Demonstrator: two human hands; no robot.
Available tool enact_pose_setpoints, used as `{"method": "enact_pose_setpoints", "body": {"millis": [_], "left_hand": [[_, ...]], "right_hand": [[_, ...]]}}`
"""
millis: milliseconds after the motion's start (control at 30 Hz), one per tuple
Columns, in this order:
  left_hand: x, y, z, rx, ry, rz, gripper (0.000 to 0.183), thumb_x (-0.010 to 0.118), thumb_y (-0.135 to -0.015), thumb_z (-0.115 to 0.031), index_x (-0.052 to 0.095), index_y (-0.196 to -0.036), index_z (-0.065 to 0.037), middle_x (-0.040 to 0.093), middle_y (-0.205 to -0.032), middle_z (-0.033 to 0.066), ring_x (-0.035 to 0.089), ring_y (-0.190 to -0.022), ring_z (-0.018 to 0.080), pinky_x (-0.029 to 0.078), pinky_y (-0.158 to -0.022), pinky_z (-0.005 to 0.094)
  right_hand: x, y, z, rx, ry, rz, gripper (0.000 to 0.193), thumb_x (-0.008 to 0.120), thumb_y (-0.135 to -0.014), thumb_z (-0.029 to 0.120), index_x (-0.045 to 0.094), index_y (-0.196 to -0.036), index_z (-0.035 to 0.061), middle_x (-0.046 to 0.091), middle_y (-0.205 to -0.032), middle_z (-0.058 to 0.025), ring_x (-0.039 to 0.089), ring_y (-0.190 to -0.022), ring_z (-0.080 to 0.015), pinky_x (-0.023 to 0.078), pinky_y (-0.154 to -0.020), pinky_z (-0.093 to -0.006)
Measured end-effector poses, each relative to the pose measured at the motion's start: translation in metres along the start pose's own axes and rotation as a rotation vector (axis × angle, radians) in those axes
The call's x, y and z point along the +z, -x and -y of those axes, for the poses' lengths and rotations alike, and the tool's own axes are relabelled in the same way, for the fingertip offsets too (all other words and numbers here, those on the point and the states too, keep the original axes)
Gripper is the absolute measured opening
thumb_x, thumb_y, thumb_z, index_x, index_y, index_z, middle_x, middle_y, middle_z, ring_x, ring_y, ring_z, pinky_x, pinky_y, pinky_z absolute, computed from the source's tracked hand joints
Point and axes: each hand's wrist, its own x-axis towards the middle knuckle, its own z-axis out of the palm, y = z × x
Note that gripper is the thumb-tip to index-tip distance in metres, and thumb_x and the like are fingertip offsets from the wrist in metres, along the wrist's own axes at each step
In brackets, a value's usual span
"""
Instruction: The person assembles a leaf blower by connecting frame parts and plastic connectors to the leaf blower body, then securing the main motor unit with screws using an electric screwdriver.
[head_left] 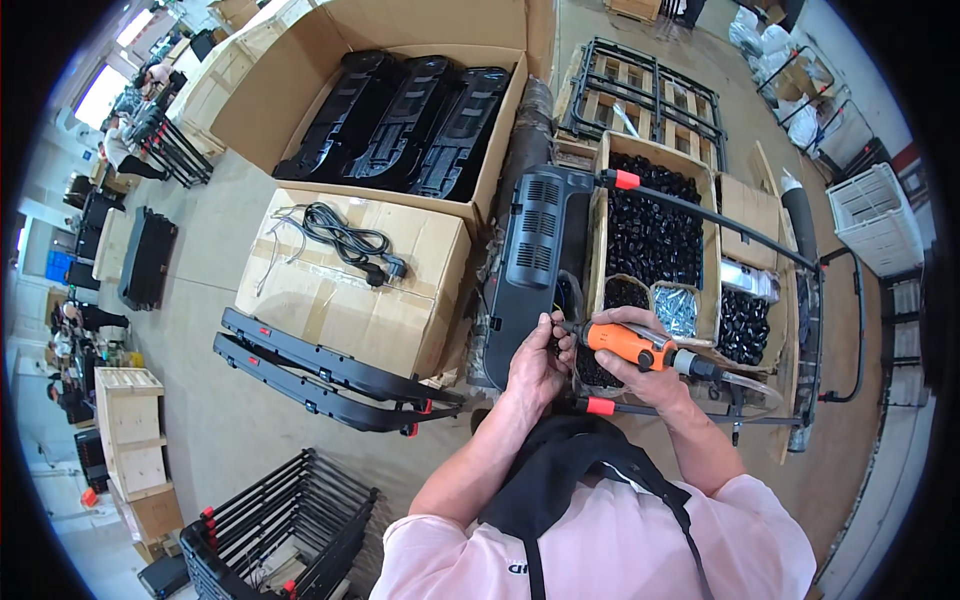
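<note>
My right hand (655, 365) is wrapped round an orange air screwdriver (618, 342), which lies level with its nose pointing left. An air hose (750, 384) runs from its back end. Close by the nose, my left hand (540, 365) has its fingers curled together; whatever they pinch is too small to make out. Just beyond that hand lies a long black plastic housing (535, 235) with vent slots. A black tube frame (715, 215) with red end sleeves stretches across to the right of it.
An open wooden box holds many black plastic parts (650, 225) and silver screws (675, 310). Left stands a closed carton (345, 290) carrying a coiled black cable (345, 240), with curved black rails (330, 375) before it. Behind, a large carton (270, 110) holds black housings.
</note>
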Motion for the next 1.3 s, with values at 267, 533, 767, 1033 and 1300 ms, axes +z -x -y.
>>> {"method": "enact_pose_setpoints", "body": {"millis": [267,533,767,1033,1300], "left_hand": [[-0.031,-0.017,-0.040,0.102,-0.195,0.054,0.028,0.052,-0.112,-0.027,0.063,-0.127,-0.006,0.068,-0.096,0.0013,0.064,-0.082,0.0129,0.053,-0.070,0.0289],[-0.031,-0.022,-0.070,0.095,-0.289,0.006,0.026,0.049,-0.114,-0.024,0.060,-0.129,-0.006,0.064,-0.090,-0.0004,0.058,-0.073,0.0095,0.046,-0.061,0.0249],[-0.024,-0.018,-0.092,0.187,-0.395,-0.007,0.026,0.047,-0.113,-0.021,0.065,-0.119,-0.005,0.060,-0.085,-0.0020,0.055,-0.070,0.0072,0.042,-0.057,0.0233],[-0.020,-0.033,-0.126,0.495,-1.233,-0.359,0.042,0.069,-0.101,-0.031,0.067,-0.135,-0.006,0.068,-0.088,0.0082,0.065,-0.079,0.0205,0.054,-0.077,0.0369],[-0.032,-0.038,-0.116,0.680,-1.650,-0.374,0.046,0.067,-0.101,-0.035,0.065,-0.142,-0.014,0.072,-0.105,0.0157,0.070,-0.097,0.0372,0.056,-0.083,0.0490]], "right_hand": [[0.048,-0.093,0.005,0.157,0.029,-0.070,0.050,0.080,-0.088,0.001,0.056,-0.132,0.0009,0.069,-0.128,-0.0136,0.067,-0.118,-0.0204,0.055,-0.104,-0.0362],[0.073,-0.155,-0.012,0.294,0.077,-0.002,0.053,0.081,-0.088,0.003,0.055,-0.134,0.0033,0.069,-0.130,-0.0133,0.064,-0.122,-0.0213,0.053,-0.108,-0.0372],[0.076,-0.167,-0.013,0.310,0.106,0.031,0.053,0.081,-0.087,0.004,0.055,-0.134,0.0032,0.069,-0.128,-0.0132,0.064,-0.122,-0.0214,0.052,-0.108,-0.0381],[0.071,-0.172,-0.010,0.344,0.116,0.023,0.052,0.081,-0.088,0.004,0.055,-0.133,0.0029,0.069,-0.127,-0.0141,0.064,-0.123,-0.0219,0.052,-0.109,-0.0385],[0.071,-0.169,-0.012,0.344,0.124,0.030,0.053,0.081,-0.088,0.005,0.055,-0.133,0.0035,0.070,-0.126,-0.0134,0.065,-0.121,-0.0218,0.052,-0.108,-0.0387]]}}
